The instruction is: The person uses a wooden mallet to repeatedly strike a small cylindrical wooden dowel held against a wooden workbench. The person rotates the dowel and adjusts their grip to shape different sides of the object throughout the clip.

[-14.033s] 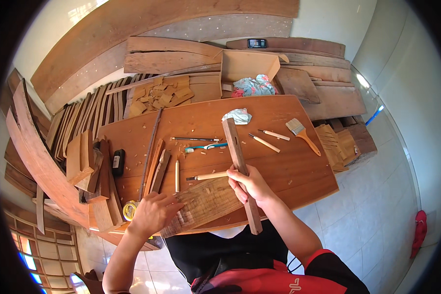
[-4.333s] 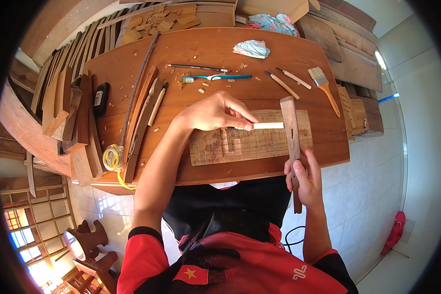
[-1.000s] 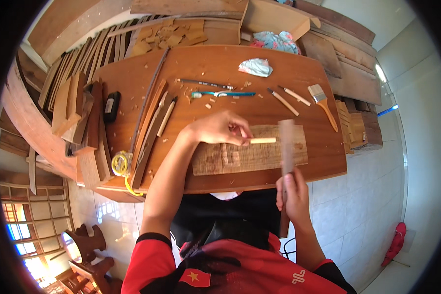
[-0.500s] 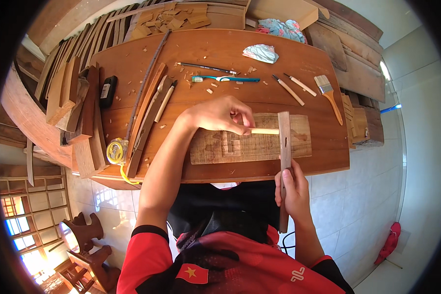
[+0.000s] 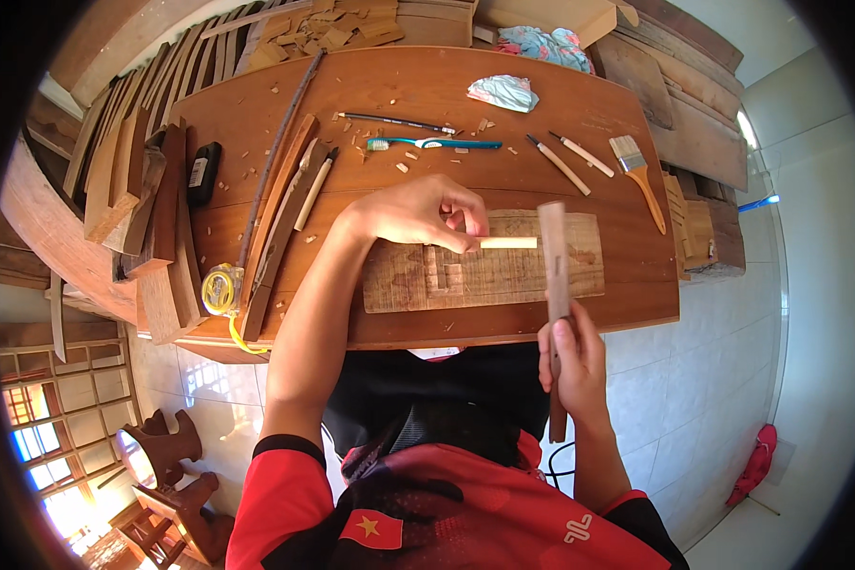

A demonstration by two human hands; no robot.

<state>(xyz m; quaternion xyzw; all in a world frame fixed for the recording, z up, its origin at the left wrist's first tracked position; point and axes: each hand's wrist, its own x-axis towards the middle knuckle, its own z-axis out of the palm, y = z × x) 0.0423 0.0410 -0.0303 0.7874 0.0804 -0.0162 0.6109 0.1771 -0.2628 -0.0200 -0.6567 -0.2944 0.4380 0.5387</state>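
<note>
A flat wooden board (image 5: 522,275) lies near the table's front edge, with a squarish carved recess (image 5: 444,273) in its left part. Above that board my left hand (image 5: 427,214) is closed round a carving chisel (image 5: 510,243). Its pale handle sticks out to the right, level; the fingers hide the blade. My right hand (image 5: 577,356) grips a wooden bar (image 5: 555,256) by its lower part. The bar stands crosswise just beyond the handle's end, slightly blurred, with a narrow gap between them.
Behind the board lie a toothbrush (image 5: 437,143), a pencil (image 5: 399,123), pale-handled carving tools (image 5: 559,164), a paintbrush (image 5: 641,185) and a crumpled cloth (image 5: 503,93). Long wooden strips (image 5: 280,228), a tape measure (image 5: 221,289) and a black case (image 5: 203,173) sit at left. Wood chips are scattered about.
The wooden bar's top has shifted a little away from the chisel handle's end, where it was touching or nearly touching. My left hand keeps its hold, almost unmoved.
</note>
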